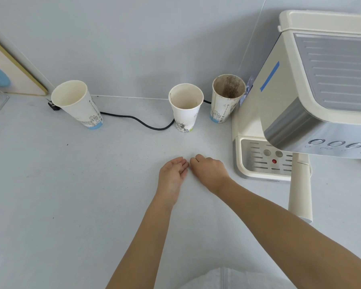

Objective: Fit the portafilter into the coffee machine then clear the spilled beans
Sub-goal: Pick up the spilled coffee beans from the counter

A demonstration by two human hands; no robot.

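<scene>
Soft, even daylight fills the scene, bright and without glare. The cups cast faint shadows on the counter. Wide-angle distortion bends the edges; focus stays sharp.

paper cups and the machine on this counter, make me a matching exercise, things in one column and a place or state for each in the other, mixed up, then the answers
Things:
1. left white paper cup
2. middle white paper cup
3. right brown-stained paper cup
4. cream and silver coffee machine

Places or states:
A. right edge of the grey counter, cream portafilter handle sticking out in front
B. black power cable curves up to its base
C. inside coated with brown residue
D. farthest left, next to the black plug

Pairs: 1-D, 2-B, 3-C, 4-A
</scene>
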